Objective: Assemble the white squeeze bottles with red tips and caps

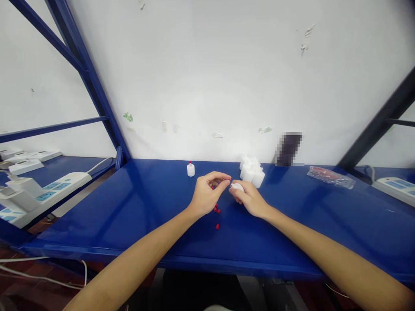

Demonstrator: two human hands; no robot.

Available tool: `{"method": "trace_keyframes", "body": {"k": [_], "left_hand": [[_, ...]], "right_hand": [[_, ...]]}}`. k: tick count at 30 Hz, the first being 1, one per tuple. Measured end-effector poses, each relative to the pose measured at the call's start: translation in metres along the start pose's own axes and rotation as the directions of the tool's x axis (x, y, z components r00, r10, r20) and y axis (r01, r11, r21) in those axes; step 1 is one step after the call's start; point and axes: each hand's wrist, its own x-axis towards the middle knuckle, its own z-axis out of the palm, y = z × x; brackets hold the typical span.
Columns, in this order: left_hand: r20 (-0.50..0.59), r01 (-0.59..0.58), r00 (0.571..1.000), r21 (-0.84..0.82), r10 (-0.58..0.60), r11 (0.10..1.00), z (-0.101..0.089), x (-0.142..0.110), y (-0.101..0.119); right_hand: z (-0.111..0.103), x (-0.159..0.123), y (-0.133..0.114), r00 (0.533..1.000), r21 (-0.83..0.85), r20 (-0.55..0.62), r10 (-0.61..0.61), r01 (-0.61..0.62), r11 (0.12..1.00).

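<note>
Left hand (pixel 206 194) pinched likely cap (pixel 230 179), near bottle (pixel 238 187) gripped in right hand (pixel 252 199). From there: bottles (pixel 253 175) 1 o'clock, loose caps (pixel 217 226) 7.

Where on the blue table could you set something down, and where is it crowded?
Bare patches on the table: one left of the standing bottle and left forearm; another between the white bottles, right forearm and clear bag. The middle is crowded: left hand, right hand and loose red caps.
</note>
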Motion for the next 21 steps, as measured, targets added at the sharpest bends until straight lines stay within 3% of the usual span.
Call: {"method": "trace_keyframes", "body": {"k": [5,11,16,21], "left_hand": [[0.031,0.018,0.999,0.044,-0.02,0.999,0.001,-0.001,0.004],[0.051,-0.09,0.995,0.149,0.083,0.985,0.0,-0.002,0.003],[0.038,-0.108,0.994,0.096,0.104,0.99,0.0,-0.001,-0.002],[0.01,-0.033,0.999,0.031,0.033,0.999,0.001,-0.001,-0.004]], "right_hand": [[-0.003,-0.001,-0.006,0.998,-0.018,0.05,-0.031,0.032,0.999],[-0.003,-0.001,-0.013,0.997,-0.032,0.055,-0.044,0.046,0.998],[-0.004,0.001,-0.011,0.997,-0.006,0.076,0.003,-0.002,1.0],[-0.003,0.0,-0.01,0.995,0.025,0.095,0.042,-0.044,0.999]]}}
